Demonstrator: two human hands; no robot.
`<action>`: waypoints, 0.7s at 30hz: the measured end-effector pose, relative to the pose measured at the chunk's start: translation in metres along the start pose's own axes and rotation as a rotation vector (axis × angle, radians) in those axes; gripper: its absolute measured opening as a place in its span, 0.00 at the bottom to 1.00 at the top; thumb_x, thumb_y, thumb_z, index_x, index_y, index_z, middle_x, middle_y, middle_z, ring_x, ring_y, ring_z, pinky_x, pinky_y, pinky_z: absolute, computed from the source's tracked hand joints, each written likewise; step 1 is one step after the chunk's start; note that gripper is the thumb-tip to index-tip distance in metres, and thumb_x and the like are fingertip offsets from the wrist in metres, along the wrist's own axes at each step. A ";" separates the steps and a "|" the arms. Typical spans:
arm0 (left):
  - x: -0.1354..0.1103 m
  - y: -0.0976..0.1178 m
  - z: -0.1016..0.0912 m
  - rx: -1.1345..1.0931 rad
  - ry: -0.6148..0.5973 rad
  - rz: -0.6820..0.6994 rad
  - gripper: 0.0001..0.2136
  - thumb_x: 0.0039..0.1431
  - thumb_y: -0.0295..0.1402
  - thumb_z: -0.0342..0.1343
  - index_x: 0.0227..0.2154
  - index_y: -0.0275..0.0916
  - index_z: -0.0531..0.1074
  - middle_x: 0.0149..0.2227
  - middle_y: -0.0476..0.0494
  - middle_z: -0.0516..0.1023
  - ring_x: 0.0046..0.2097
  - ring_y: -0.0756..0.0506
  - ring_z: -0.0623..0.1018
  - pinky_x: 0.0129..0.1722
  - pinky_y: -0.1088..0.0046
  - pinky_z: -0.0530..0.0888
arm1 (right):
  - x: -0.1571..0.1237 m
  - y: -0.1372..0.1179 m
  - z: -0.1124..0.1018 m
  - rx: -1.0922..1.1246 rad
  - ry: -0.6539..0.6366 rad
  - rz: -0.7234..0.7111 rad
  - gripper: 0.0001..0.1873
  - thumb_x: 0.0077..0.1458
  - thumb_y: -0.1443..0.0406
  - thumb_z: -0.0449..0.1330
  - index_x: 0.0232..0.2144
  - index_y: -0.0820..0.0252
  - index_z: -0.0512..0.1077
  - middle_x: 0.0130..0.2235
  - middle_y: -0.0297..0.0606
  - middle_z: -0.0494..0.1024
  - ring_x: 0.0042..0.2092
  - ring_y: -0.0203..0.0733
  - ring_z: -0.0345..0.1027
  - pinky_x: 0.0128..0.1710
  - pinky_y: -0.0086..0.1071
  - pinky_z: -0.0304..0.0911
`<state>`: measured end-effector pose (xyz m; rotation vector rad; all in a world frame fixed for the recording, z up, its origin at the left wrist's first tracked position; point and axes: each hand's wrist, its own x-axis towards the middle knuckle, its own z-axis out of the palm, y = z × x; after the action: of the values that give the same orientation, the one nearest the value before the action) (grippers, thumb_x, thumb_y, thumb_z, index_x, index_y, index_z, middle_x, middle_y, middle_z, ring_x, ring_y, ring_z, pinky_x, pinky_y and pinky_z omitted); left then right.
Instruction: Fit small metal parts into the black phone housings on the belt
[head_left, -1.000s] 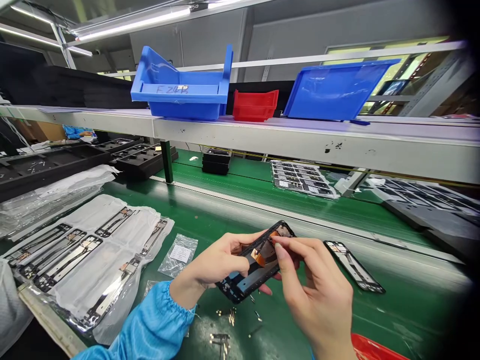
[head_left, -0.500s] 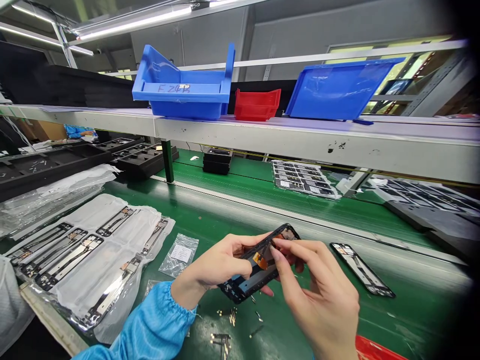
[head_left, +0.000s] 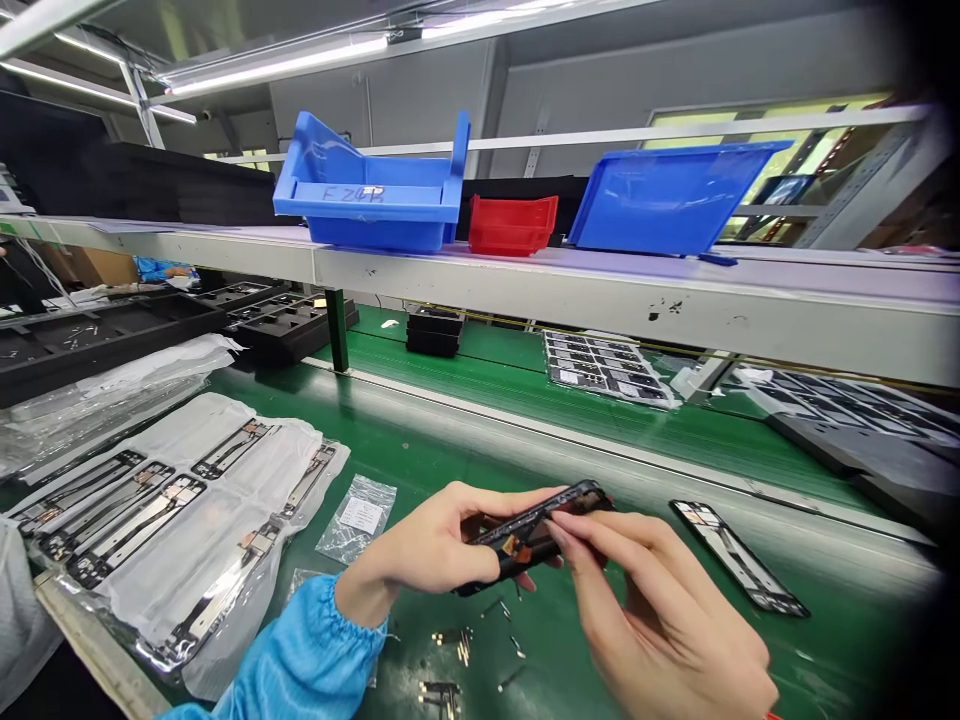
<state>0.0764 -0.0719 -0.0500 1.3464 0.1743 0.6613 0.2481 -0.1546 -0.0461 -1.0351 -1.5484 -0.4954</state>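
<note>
A black phone frame (head_left: 534,528) with an orange flex strip inside is held just above the green bench (head_left: 450,440). My left hand (head_left: 439,545), in a blue sleeve, grips its near edge with the fingers wrapped round it. My right hand (head_left: 660,620) pinches the frame's far part with thumb and forefinger at the orange strip. The frame is tilted almost edge-on to the camera. Small metal parts (head_left: 457,645) lie scattered on the bench under the hands.
A second phone frame (head_left: 739,570) lies flat to the right. Plastic bags of long frames (head_left: 150,510) lie left, beside a small clear bag (head_left: 358,516). Black trays (head_left: 97,335) and component trays (head_left: 604,365) sit farther back. Blue bins (head_left: 375,195) and a red bin (head_left: 512,223) stand on the shelf.
Both hands have lowered the phone frame and tipped it flatter, nearly edge-on. The camera view has dipped slightly. The second frame now appears farther right.
</note>
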 end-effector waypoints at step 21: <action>-0.001 -0.005 0.001 0.054 -0.046 0.139 0.42 0.49 0.15 0.52 0.69 0.51 0.72 0.52 0.48 0.84 0.41 0.52 0.75 0.46 0.75 0.80 | 0.003 -0.010 0.013 -0.088 0.141 -0.076 0.15 0.59 0.82 0.69 0.38 0.57 0.80 0.36 0.32 0.80 0.32 0.35 0.75 0.36 0.32 0.71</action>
<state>0.0776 -0.0733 -0.0549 1.4340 0.0625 0.7454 0.2332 -0.1487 -0.0439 -0.9888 -1.4555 -0.6803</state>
